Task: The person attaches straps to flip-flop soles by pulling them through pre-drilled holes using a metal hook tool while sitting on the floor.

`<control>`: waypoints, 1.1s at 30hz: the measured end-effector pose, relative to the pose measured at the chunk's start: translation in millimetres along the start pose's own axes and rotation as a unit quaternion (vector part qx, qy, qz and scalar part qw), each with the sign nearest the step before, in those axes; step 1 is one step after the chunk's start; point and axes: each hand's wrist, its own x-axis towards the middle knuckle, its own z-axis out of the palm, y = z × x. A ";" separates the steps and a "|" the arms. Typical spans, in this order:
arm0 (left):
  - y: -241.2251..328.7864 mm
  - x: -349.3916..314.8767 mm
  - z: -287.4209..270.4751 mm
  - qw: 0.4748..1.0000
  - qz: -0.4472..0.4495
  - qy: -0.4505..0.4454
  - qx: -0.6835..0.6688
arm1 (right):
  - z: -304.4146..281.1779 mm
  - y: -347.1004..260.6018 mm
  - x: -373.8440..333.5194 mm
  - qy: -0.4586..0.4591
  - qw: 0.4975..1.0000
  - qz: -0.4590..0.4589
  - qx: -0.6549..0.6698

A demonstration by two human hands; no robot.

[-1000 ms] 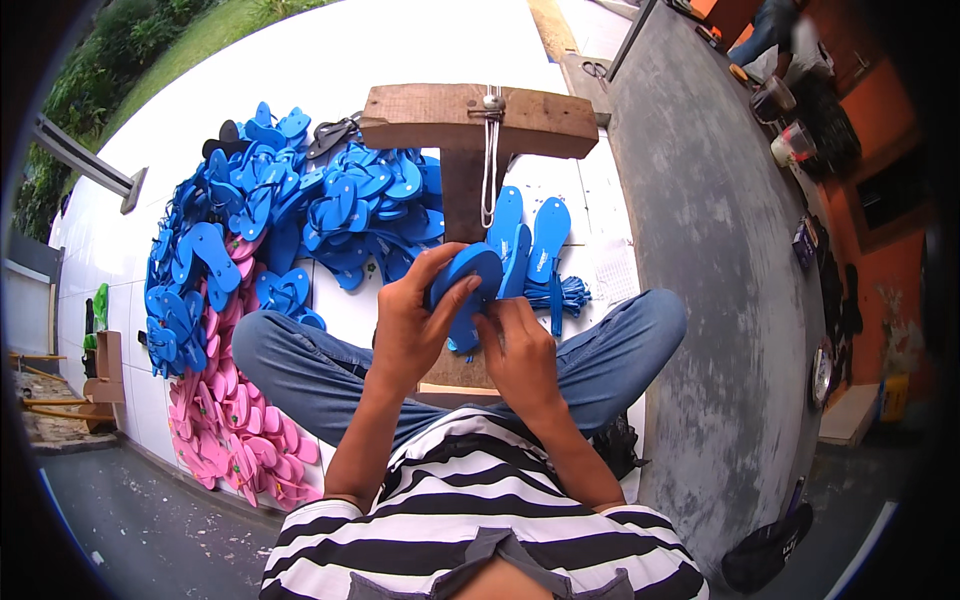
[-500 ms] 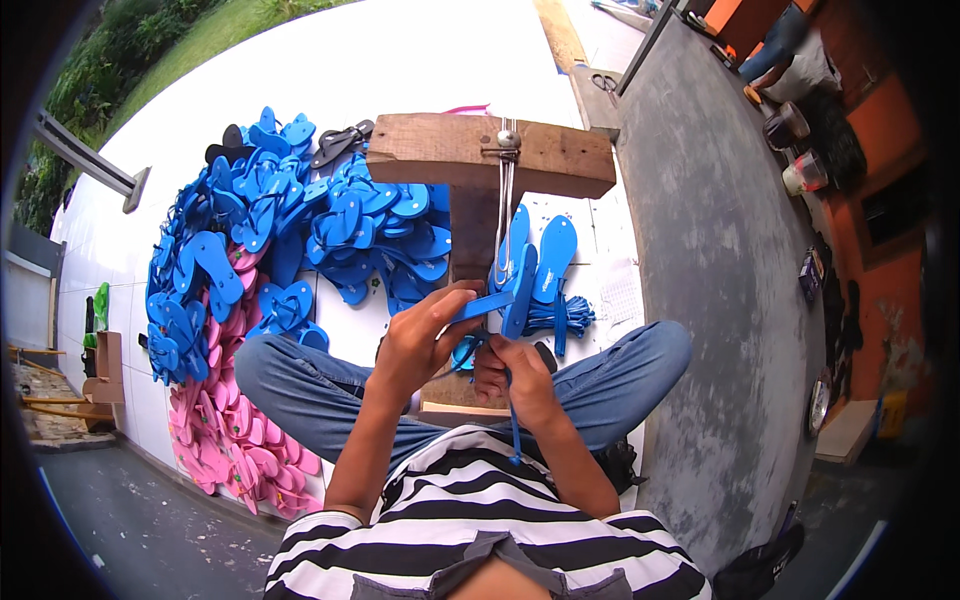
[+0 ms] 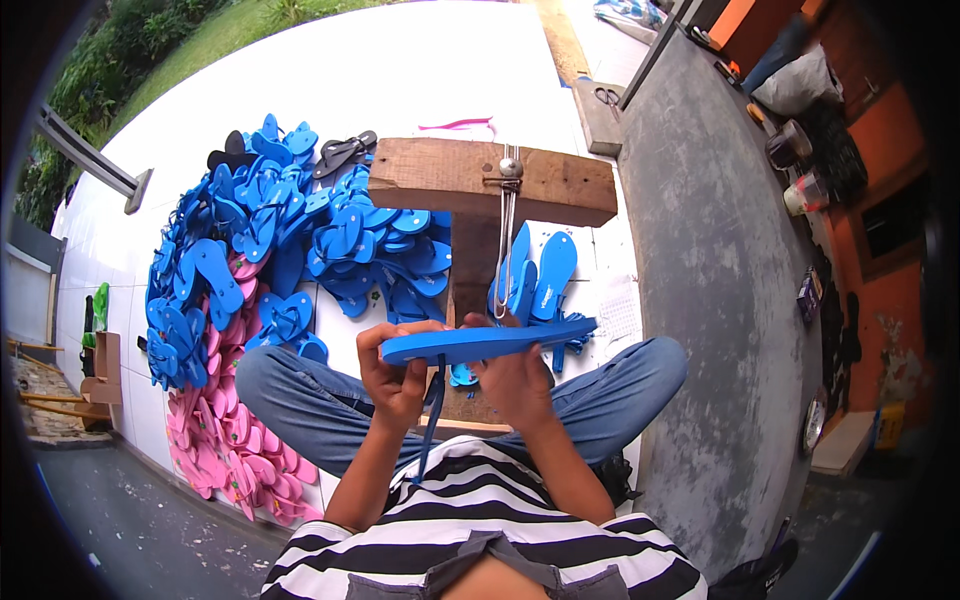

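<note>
A blue flip-flop sole [image 3: 480, 343] lies edge-on across the space in front of me, with a blue strap [image 3: 433, 410] dangling from its underside. My left hand [image 3: 395, 378] is closed on the left end of the sole, thumb below and fingers above. Under its right half, my right hand [image 3: 518, 392] is at the sole; its fingers are blurred and partly hidden, so their grip does not show. Just beyond stands a T-shaped wooden stand [image 3: 425, 168] with a long metal wire hook [image 3: 508, 235]. Blue soles [image 3: 555, 275] lie right of its post.
A large heap of blue flip-flops [image 3: 270, 220] spreads to the left, with pink ones [image 3: 235, 440] nearer me. A bundle of blue straps [image 3: 574, 347] is by my right knee. Scissors [image 3: 606, 97] rest at the far right, above a grey ledge [image 3: 720, 300].
The sole has swung from pointing away to lying crosswise. My right hand, which was pinching the strap below, has let it go and moved up to the sole. The strap now hangs farther left.
</note>
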 end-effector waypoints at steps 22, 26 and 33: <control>44.4 69.8 41.0 0.955 0.214 -0.076 0.189 | 60.8 -78.9 30.5 -0.127 0.623 -0.450 -0.628; 57.8 72.5 41.3 0.961 0.168 -0.084 0.204 | 69.0 -80.3 24.7 -0.122 0.674 -0.401 -0.608; 80.1 100.2 49.4 0.970 0.006 -0.125 0.208 | 79.5 -75.5 18.3 0.066 0.625 -0.328 -0.705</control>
